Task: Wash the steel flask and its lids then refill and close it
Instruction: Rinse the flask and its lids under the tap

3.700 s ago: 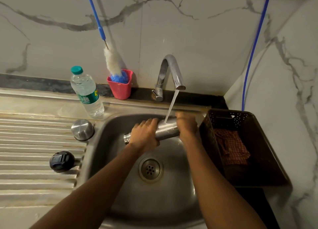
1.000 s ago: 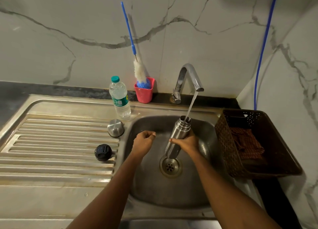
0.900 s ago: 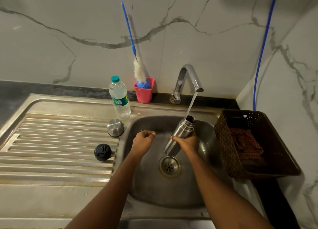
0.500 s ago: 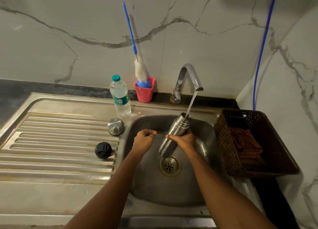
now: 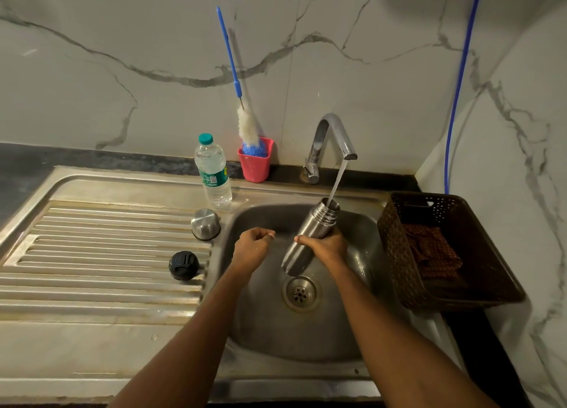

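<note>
Right hand (image 5: 326, 248) grips tilted steel flask (image 5: 310, 239), open mouth under tap stream (image 5: 336, 183). Left hand (image 5: 253, 245) just beside it, fingers curled, empty.

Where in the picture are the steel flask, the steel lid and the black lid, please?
steel flask (image 5: 316, 223): head view, on its smooth body just below the threaded neck.
steel lid (image 5: 205, 223): head view, on its rounded top.
black lid (image 5: 183, 265): head view, on the middle of its top face.

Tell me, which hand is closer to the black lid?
Left. The left hand is over the left side of the sink, just right of the black lid on the drainboard. The right hand is farther right, holding the steel flask under the tap.
</note>
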